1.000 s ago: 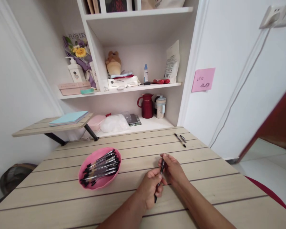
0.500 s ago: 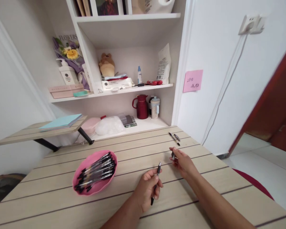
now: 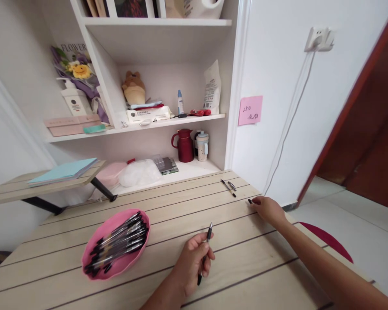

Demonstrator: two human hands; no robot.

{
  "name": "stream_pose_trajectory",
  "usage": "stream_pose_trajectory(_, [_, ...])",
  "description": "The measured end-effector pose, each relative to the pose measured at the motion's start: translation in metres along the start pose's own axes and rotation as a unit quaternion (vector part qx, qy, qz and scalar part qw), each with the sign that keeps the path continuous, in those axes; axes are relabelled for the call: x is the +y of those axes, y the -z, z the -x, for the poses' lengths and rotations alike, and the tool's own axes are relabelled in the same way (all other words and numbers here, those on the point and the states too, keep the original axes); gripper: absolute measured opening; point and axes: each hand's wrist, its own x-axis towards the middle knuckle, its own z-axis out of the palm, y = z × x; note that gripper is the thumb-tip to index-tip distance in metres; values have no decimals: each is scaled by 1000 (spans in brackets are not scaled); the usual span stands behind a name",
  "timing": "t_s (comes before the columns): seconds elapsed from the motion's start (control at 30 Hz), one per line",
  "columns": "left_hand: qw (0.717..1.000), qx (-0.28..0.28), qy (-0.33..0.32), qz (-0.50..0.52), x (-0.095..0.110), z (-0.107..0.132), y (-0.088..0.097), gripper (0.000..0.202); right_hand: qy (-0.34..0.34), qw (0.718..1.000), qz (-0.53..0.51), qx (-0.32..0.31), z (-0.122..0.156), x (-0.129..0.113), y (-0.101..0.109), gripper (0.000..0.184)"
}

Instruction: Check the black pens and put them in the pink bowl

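My left hand (image 3: 195, 260) is closed round a black pen (image 3: 209, 232), held upright at a slant over the table with its bare metal tip pointing up and away. Farther to the right, near the table's right edge, my right hand (image 3: 270, 209) pinches a small black piece that looks like a pen cap (image 3: 250, 201); the fingers hide most of it. It is low over the table, and I cannot tell whether it touches. Beyond that hand lie a pen (image 3: 228, 188) and a short clear-and-black piece (image 3: 232, 186) beside it.
A pink bowl (image 3: 142, 249) full of black pens stands on the left of the slatted table (image 3: 155, 284). A small raised stand (image 3: 84, 181) bears blue paper (image 3: 63, 171). At the back are shelves with a red jug (image 3: 185, 146) and a cup (image 3: 202, 146).
My right hand has moved right, away from the left hand, carrying the small black piece toward the table's right edge. My left hand keeps its hold on the pen. The view has turned slightly right.
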Motion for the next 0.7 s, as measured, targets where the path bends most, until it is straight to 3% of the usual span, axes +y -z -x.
stream_pose_trajectory(0.33, [1000, -4, -4, -13, 1, 2, -3, 42, 46, 995, 90, -3, 5, -9, -13, 27])
stream_pose_trajectory(0.7, [1000, -5, 13, -9, -1, 0, -2, 43, 40, 992, 118, 0, 11, -22, -12, 33])
